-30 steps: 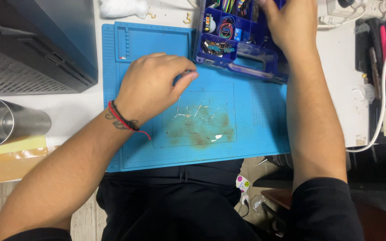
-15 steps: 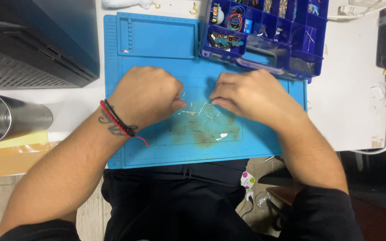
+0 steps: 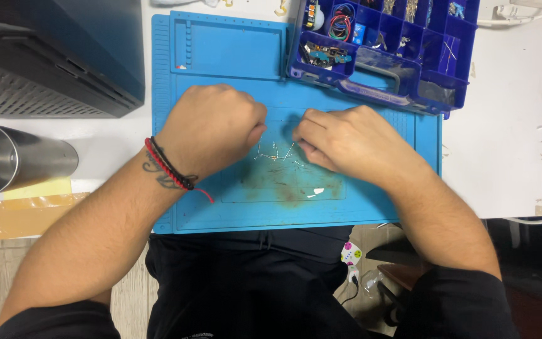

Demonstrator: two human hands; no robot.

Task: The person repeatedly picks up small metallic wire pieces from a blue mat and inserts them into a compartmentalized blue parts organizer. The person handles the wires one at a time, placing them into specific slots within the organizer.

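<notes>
A: Hands?

B: Both in the middle of the frame on the blue silicone mat point(image 3: 221, 207). Left hand point(image 3: 211, 129) is curled in a loose fist, knuckles up, fingertips tucked toward the thin wire pieces point(image 3: 275, 152). Can't tell if it pinches one.

A: Right?

B: Right hand point(image 3: 352, 141) is curled too, fingertips at the right end of the same wires, seemingly touching them; actual hold is hidden.

A: Where are the wires?

B: Mat centre, between the two hands, just above a brownish stain point(image 3: 283, 185).

A: Rest?

B: Blue compartment box point(image 3: 381, 69) at upper right, overlapping the mat's top edge. Steel cylinder point(image 3: 14, 157) at left edge, dark case point(image 3: 51, 56) at upper left. Red and black bracelets point(image 3: 167, 164) on the left wrist.
</notes>
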